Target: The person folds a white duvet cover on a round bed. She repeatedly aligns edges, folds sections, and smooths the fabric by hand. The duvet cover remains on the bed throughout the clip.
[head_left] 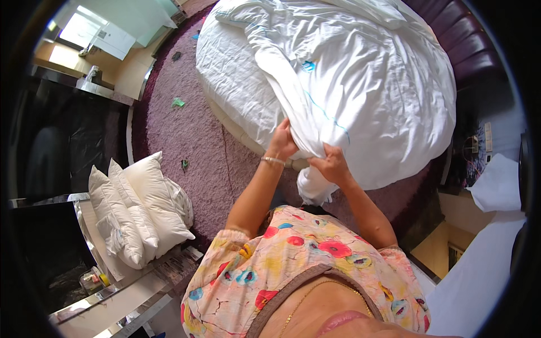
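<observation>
A white duvet cover [372, 97] lies wrinkled over a round bed, with blue stitched lines and a blue printed mark on it. My left hand [284, 138] grips a gathered edge of the cover at the near side of the bed. Close beside it, my right hand [331, 164] pinches the same bunched cloth with thumb and fingers. Below my right hand a crumpled end of white fabric [313, 186] hangs toward the floor. On the left part of the bed the white fitted sheet [228, 72] shows beside the cover's folded edge.
Several white pillows [143, 203] are stacked on a bench at the left. Purple carpet [198, 135] surrounds the bed, with green scraps [178, 102] and a dark object [176, 56] on it. A dark tufted leather headboard [460, 38] curves at upper right. White sheeting [473, 279] hangs at right.
</observation>
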The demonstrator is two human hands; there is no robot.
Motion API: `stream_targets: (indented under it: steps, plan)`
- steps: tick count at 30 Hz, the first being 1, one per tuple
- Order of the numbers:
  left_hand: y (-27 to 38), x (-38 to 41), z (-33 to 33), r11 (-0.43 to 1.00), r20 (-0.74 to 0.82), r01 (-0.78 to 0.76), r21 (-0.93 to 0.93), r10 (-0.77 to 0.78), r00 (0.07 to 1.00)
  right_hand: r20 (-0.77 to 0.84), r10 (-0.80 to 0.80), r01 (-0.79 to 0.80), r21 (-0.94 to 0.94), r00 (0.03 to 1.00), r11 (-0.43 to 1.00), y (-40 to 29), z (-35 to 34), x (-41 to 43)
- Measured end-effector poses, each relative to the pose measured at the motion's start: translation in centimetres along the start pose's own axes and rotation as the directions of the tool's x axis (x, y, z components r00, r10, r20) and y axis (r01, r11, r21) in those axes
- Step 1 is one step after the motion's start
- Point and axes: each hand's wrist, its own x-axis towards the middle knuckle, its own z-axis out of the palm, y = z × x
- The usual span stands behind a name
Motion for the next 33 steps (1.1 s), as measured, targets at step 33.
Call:
stream_targets:
  steps: [33]
  plan:
    - [24.7, 1.5, -6.2, 0.797, -0.136, -0.236, 0.556, 0.367, 0.92, -0.12, -0.064, -0.024, -0.619, 0.991, 0.785, 0.8, 25.3, 19.6]
